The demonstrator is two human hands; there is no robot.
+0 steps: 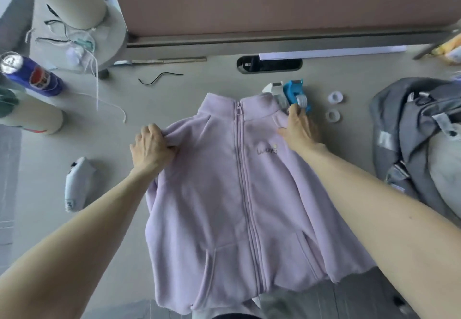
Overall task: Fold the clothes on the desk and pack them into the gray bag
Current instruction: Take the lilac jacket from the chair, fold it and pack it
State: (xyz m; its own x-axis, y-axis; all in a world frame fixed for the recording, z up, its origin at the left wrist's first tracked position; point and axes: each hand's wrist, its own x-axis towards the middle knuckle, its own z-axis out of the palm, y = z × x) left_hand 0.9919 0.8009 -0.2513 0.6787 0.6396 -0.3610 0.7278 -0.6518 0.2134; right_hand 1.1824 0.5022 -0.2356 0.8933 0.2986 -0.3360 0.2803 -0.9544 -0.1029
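Observation:
A lilac fleece zip jacket (224, 194) lies front up on the desk, collar away from me, hem hanging over the near edge. My left hand (152, 144) grips the fabric at the jacket's left shoulder, fingers curled into it. My right hand (299, 129) rests on the right shoulder beside the collar; whether its fingers grip the cloth I cannot tell. The gray bag (409, 129) sits open at the right edge of the desk, with pale fabric (444, 174) inside it.
A blue and white tape dispenser (291, 94) sits just beyond the collar, with two clear tape rolls (334, 106) beside it. A white sock (77, 184) lies at left. A blue can (32, 74), cream rolls, strings and a black cord (159, 78) lie at the back left.

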